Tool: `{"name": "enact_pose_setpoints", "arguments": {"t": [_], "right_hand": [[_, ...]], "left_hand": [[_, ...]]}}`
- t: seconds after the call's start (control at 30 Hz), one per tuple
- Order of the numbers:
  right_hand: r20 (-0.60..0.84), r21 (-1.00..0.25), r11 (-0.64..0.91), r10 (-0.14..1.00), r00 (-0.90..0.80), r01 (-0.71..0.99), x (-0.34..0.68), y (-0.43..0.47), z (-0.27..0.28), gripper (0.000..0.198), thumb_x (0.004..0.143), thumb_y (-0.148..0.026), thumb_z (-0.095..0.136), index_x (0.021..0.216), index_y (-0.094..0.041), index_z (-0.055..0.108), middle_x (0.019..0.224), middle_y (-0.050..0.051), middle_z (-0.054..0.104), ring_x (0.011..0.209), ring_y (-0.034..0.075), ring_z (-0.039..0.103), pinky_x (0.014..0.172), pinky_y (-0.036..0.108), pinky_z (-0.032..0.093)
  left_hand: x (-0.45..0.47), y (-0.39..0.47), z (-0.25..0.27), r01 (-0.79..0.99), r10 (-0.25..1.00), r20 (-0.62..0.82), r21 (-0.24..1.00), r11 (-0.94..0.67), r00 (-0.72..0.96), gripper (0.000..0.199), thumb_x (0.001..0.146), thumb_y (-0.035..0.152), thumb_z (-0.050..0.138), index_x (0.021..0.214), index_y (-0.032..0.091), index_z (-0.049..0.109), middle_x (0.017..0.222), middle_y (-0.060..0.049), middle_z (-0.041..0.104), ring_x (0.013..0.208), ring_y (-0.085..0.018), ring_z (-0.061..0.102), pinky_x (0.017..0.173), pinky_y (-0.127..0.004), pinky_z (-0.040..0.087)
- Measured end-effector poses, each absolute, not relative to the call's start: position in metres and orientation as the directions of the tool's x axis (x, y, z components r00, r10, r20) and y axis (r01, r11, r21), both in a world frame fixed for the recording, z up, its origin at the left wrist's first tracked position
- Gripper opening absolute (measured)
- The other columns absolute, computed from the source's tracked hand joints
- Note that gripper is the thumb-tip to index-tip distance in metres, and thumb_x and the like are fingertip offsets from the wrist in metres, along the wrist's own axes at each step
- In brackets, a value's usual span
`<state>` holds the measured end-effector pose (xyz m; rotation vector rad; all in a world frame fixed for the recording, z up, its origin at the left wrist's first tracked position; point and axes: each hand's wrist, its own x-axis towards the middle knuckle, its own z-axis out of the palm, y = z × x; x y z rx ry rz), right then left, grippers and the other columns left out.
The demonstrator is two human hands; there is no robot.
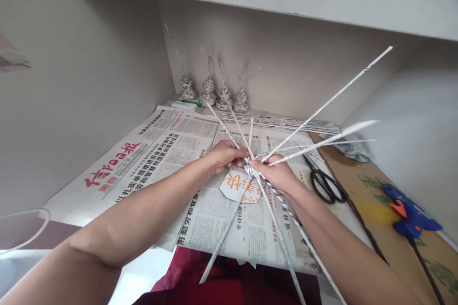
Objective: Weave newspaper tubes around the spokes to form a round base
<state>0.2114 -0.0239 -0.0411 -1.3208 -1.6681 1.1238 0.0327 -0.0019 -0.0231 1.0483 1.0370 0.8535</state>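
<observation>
I am gripping a bundle of long thin rolled newspaper sticks point(257, 171) where they all cross, over the spread-out sheets of printed newspaper point(150, 152) covering the desk. My left hand point(225, 155) is curling over the crossing from the left, fingers closed narrowly and pinching the sticks at the knot; my right hand point(279, 174) is closing on the same crossing from the right, its fingers wrapped round the sticks so that the two sets of fingertips are nearly touching. The sticks are fanning out from between my fingers: several are pointing up and away to the right, a few are leaning toward the wall, and others are running down toward my lap. A small white card with orange characters point(240, 186) is lying just under the crossing, partly hidden by my hands. Black-handled scissors point(324, 181) are lying just to the right of my right hand, and a blue hot glue gun with an orange trigger point(410, 214) is resting farther right on brown cardboard point(372, 190). Four small woven paper cones point(214, 93) are standing against the back wall.
</observation>
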Motion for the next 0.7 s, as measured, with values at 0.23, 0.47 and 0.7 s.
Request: {"name": "enact_pose_setpoints", "arguments": {"t": [0.23, 0.47, 0.7], "right_hand": [[-0.004, -0.943, 0.083, 0.966, -0.259, 0.322, 0.213, -0.022, -0.046, 0.032, 0.072, -0.046, 0.066, 0.072, -0.015, 0.071, 0.057, 0.002, 0.062, 0.047, 0.012, 0.049, 0.047, 0.025, 0.039], [0.042, -0.914, 0.137, 0.968, -0.246, 0.382, 0.211, -0.023, -0.043, 0.026, 0.073, -0.040, 0.067, 0.069, -0.015, 0.071, 0.058, 0.003, 0.064, 0.051, 0.014, 0.053, 0.052, 0.025, 0.041], [0.075, -0.899, 0.140, 0.983, -0.170, 0.414, 0.210, -0.023, -0.044, 0.025, 0.071, -0.041, 0.067, 0.069, -0.016, 0.070, 0.058, 0.003, 0.065, 0.052, 0.016, 0.056, 0.051, 0.026, 0.042]], "left_hand": [[0.045, -0.008, -0.031, -0.178, 0.979, -0.160, 0.967, 0.181, 0.130, 0.007, 0.059, 0.016, 0.068, 0.063, 0.011, 0.064, 0.046, 0.003, 0.053, 0.035, -0.004, 0.037, 0.036, -0.019, 0.021], [0.050, -0.008, -0.037, -0.239, 0.989, -0.129, 0.961, 0.142, 0.071, 0.011, 0.057, 0.017, 0.069, 0.065, 0.013, 0.064, 0.048, 0.003, 0.055, 0.036, -0.003, 0.033, 0.038, -0.020, 0.023], [0.046, -0.008, -0.031, -0.194, 0.986, -0.117, 0.971, 0.138, 0.114, 0.014, 0.060, 0.022, 0.071, 0.068, 0.013, 0.063, 0.048, 0.005, 0.053, 0.034, -0.004, 0.033, 0.035, -0.020, 0.020]]}}
